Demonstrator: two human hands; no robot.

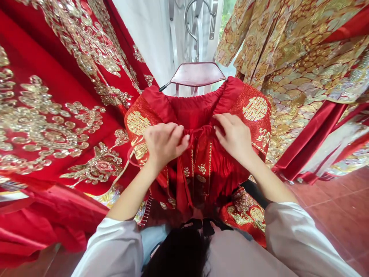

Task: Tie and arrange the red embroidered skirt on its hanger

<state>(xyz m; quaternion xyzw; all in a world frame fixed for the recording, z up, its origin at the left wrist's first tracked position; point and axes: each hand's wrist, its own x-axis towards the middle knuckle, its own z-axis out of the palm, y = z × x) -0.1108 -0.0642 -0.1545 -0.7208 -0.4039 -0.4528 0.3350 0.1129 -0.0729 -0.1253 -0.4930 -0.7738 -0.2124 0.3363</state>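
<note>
Red garment (219,161): hangs right in front of you, in the middle of the view, its gathered neckline facing you; glittering gold emblems mark both shoulders, and narrow gold trim runs down the front.
Hanger (198,75): a pale, dark-edged plate just above the back of the neckline, with a metal hook (188,29) rising from its top.
Left hand (165,142): your fingers are curled over the left side of the neckline, the thumb close to the fingertips; you cannot tell from this angle whether they pinch the cloth.
Right hand (233,132): lies against the right side of the neckline, level with the other hand and well apart from it; your fingers are bent, with a small gap between the upper finger and the one below, and whether cloth is caught in them cannot be told.
Red ribbon (184,182): a long strip hanging down the garment's front, below and between your hands.
Red gown (57,84): fills the area to your left, covered with clusters of gold sequins.
Gold gown (288,65): hangs to your right, in a scale-like pattern.
Sleeves (112,242): yours are pale and end near the elbows.
Floor (340,207): reddish tiles at your lower right.
</note>
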